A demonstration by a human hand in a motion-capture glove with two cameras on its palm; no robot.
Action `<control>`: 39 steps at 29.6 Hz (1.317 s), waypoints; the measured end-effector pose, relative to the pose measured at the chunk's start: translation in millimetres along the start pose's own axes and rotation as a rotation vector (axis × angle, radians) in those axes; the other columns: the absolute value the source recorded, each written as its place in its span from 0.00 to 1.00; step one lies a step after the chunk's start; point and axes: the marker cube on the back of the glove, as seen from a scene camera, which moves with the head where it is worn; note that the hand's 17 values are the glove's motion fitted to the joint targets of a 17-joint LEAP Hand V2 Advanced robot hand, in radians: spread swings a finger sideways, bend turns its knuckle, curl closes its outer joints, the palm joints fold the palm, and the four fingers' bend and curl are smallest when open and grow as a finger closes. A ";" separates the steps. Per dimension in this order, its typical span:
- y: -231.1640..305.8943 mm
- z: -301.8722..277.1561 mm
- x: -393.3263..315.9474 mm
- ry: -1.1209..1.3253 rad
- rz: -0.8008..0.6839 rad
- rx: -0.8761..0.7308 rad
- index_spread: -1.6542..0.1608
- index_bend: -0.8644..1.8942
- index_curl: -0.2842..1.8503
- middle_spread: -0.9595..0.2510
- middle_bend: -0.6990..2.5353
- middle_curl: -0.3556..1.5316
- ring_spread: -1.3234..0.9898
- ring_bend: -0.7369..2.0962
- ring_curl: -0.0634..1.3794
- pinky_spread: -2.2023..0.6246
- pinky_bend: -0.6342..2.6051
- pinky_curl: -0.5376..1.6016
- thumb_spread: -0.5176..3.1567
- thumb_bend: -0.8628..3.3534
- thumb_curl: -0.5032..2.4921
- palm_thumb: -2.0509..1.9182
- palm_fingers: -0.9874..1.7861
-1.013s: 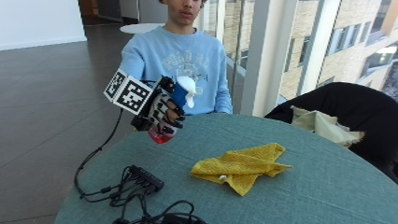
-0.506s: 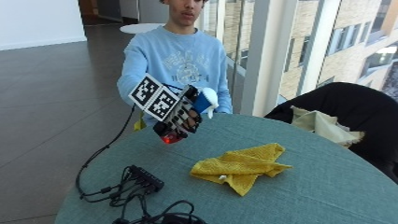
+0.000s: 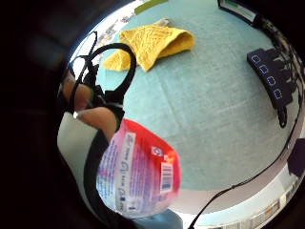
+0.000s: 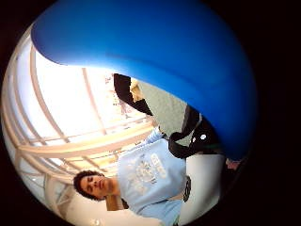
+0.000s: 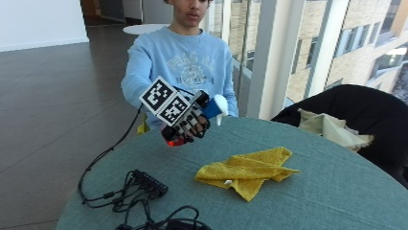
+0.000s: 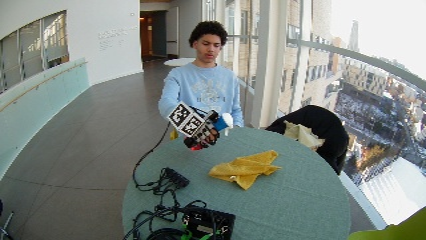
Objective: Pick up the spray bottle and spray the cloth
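Note:
My gloved right hand holds the spray bottle in the air above the near-left part of the round table. The bottle has a white and blue head and a red base, and it is tilted with the nozzle toward the yellow cloth. The cloth lies crumpled in the middle of the table, apart from the hand, to its right and lower. In the little finger side palm view the bottle's red labelled base is close to the palm and the yellow cloth lies beyond on the table. The blue head fills the thumb side view.
A black power strip with tangled cables lies on the table's left front. A black chair with a pale cloth draped on it stands behind the table at the right. Windows and a pillar are behind.
The hand with the bottle has come down and forward over the table, tilting the bottle toward the yellow cloth. The cloth has not moved.

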 end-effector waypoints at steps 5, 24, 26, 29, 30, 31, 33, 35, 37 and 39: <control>-2.2 2.5 1.2 0.000 0.012 -0.008 0.80 0.35 0.23 0.69 0.34 0.45 0.54 0.48 0.32 0.81 0.29 0.42 0.39 0.20 0.36 0.75 0.75; -5.1 7.3 -1.9 -0.052 0.004 -0.017 0.80 0.35 0.23 0.69 0.34 0.46 0.54 0.48 0.32 0.81 0.29 0.42 0.39 0.20 0.37 0.75 0.75; -5.7 8.2 -1.0 -0.053 0.009 -0.023 0.80 0.35 0.23 0.69 0.34 0.46 0.54 0.48 0.32 0.81 0.29 0.42 0.39 0.20 0.37 0.75 0.75; -6.0 9.9 -0.4 -0.052 0.016 -0.026 0.80 0.35 0.23 0.69 0.34 0.46 0.54 0.48 0.32 0.81 0.29 0.42 0.39 0.20 0.37 0.75 0.75; -6.1 10.3 -0.6 -0.052 0.017 -0.026 0.80 0.35 0.23 0.69 0.34 0.46 0.54 0.48 0.32 0.81 0.29 0.42 0.39 0.20 0.37 0.75 0.75; -6.1 10.5 -0.9 -0.052 0.019 -0.026 0.80 0.35 0.23 0.69 0.34 0.46 0.54 0.48 0.32 0.81 0.29 0.42 0.39 0.20 0.37 0.75 0.75; -6.3 10.7 -1.3 -0.050 0.023 -0.029 0.80 0.35 0.23 0.69 0.34 0.46 0.54 0.48 0.32 0.81 0.29 0.42 0.39 0.20 0.37 0.75 0.75; -6.7 10.8 -1.5 -0.048 0.024 -0.032 0.80 0.35 0.23 0.69 0.34 0.46 0.54 0.48 0.32 0.81 0.29 0.42 0.39 0.20 0.37 0.75 0.75; -7.1 11.3 -1.4 -0.047 0.024 -0.035 0.80 0.35 0.23 0.69 0.34 0.46 0.54 0.48 0.32 0.81 0.29 0.42 0.39 0.20 0.37 0.75 0.75; -7.2 11.6 -1.7 -0.046 0.023 -0.039 0.80 0.35 0.23 0.69 0.34 0.46 0.54 0.48 0.32 0.81 0.29 0.42 0.39 0.20 0.37 0.75 0.75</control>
